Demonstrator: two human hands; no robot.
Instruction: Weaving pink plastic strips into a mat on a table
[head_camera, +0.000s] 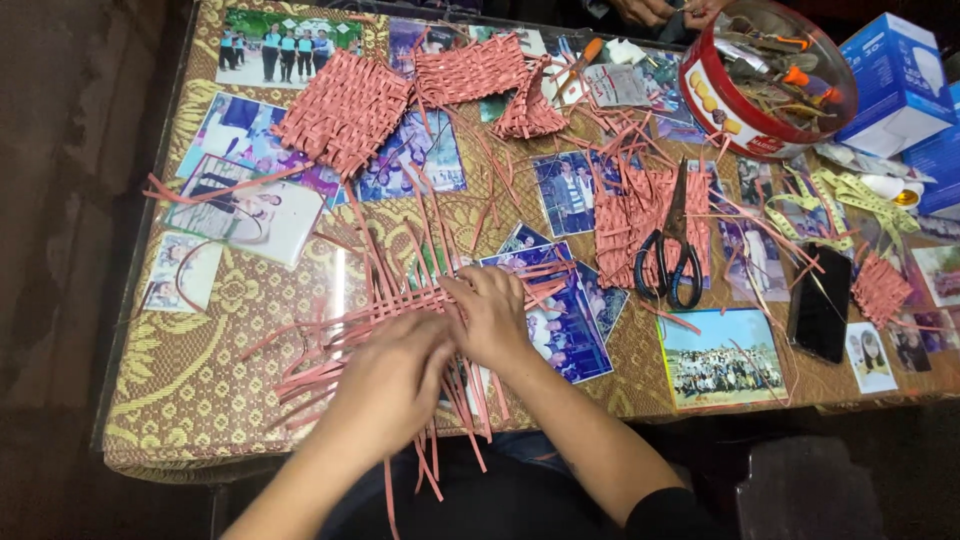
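Glass-topped worktop (200, 400) strewn with photos. Half-woven strip mat (400, 300) pressed flat by left hand (385, 385) and right hand (492, 315), fingers spread. Strips judged light, floppy, easily creased; best held at crossings.

Home craft table (200, 400): photographs (725, 370) under glass, scissors (672, 250).
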